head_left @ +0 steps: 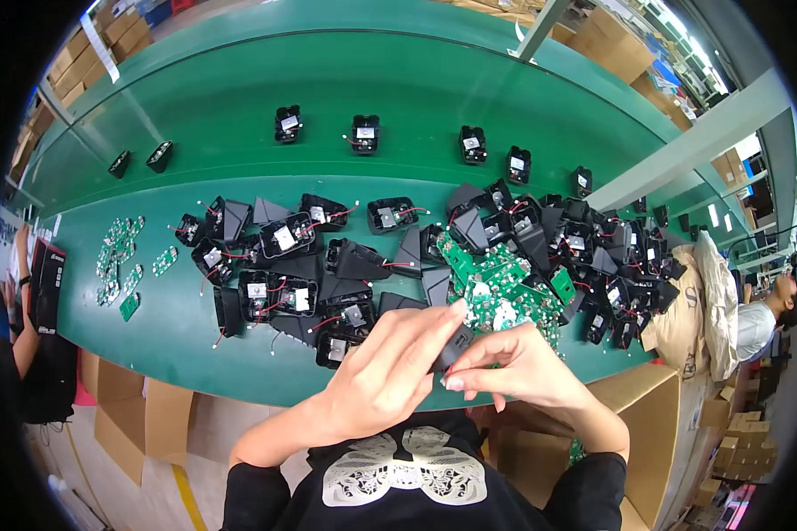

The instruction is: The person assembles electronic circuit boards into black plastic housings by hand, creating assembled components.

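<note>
Both my hands pinch one small black housing at the near edge of the bench.

My left hand and right hand are clenched on the black housing, held just above the bench. A slipping grip could drop it into the pile of green circuit boards just beyond, or my knuckles could snag the red wires on the black shells to the left.
</note>
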{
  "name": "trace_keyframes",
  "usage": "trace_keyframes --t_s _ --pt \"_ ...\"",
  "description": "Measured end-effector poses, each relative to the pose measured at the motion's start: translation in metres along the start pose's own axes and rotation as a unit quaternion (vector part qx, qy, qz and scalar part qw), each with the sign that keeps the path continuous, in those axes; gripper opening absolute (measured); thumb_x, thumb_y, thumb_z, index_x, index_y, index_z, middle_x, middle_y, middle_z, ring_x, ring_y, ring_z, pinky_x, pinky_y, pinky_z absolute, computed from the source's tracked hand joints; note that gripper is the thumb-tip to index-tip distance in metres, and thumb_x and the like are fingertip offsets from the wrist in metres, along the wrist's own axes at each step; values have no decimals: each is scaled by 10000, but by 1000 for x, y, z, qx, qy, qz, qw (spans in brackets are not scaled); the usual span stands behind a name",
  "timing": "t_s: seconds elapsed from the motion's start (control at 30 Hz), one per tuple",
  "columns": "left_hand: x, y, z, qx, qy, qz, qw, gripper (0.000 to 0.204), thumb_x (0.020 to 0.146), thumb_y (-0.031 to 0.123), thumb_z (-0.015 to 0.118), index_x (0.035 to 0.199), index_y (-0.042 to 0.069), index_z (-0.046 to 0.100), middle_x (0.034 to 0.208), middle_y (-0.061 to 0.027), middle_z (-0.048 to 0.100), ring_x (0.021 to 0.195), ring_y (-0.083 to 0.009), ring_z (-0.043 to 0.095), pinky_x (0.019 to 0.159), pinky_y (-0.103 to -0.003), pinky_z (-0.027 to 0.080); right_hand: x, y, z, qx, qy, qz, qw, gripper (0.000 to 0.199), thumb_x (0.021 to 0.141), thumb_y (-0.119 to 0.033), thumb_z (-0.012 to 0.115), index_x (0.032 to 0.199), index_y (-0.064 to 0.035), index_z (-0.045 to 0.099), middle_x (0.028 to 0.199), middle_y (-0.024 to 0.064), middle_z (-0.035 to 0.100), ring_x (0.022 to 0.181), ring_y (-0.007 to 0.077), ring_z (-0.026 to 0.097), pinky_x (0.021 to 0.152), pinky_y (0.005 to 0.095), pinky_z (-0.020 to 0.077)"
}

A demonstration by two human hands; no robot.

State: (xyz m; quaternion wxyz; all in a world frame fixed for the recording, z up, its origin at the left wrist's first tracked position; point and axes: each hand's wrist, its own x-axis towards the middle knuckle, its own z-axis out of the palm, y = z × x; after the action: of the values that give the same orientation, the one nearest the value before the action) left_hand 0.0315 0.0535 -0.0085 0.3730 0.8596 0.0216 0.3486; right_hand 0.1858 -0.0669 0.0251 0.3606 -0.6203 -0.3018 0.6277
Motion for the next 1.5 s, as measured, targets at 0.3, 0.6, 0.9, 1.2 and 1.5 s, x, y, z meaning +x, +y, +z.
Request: trace_keyframes --t_s 0.3,0.6,0.9,1.2,1.5 --pt "1 -2 0 80 40 51 995 637 571 -80 596 1193 -60 463 1070 -176 554 853 -295 556 692 -339 505 1 -5 8 51 36 -19 998 231 797 -168 660 922 24 633 765 57 642 668 86 609 437 196 451" --pt "-1 -1 -1 -47 15 -88 995 502 818 4 476 1294 -54 329 1078 -212 536 939 -318 544 819 -367 437 4 0 3 -41 71 -139 987 180 821 -115 629 968 -14 654 868 65 624 662 76 584 469 194 484" --pt "-16 6 -5 -454 -101 -286 838 716 815 -20 451 1397 -3 35 1449 -169 115 1336 -250 168 1067 -351 166 -2 2 9 -215 162 -323 907 135 704 -8 686 839 -16 689 795 89 670 659 131 604 562 253 444" --pt "-19 8 1 -507 -106 -278 809 701 850 13 451 1395 -11 11 1438 -169 125 1327 -233 160 1060 -332 179 -1 14 14 -253 212 -377 865 166 622 -14 743 776 -44 689 783 46 527 676 127 489 530 224 364" --pt "-17 6 0 -529 -122 -271 795 688 861 25 440 1394 -16 7 1439 -170 105 1334 -228 130 1060 -331 170 -4 13 12 -411 239 -441 761 264 569 -22 762 806 -111 688 745 -15 535 640 129 470 530 239 345"
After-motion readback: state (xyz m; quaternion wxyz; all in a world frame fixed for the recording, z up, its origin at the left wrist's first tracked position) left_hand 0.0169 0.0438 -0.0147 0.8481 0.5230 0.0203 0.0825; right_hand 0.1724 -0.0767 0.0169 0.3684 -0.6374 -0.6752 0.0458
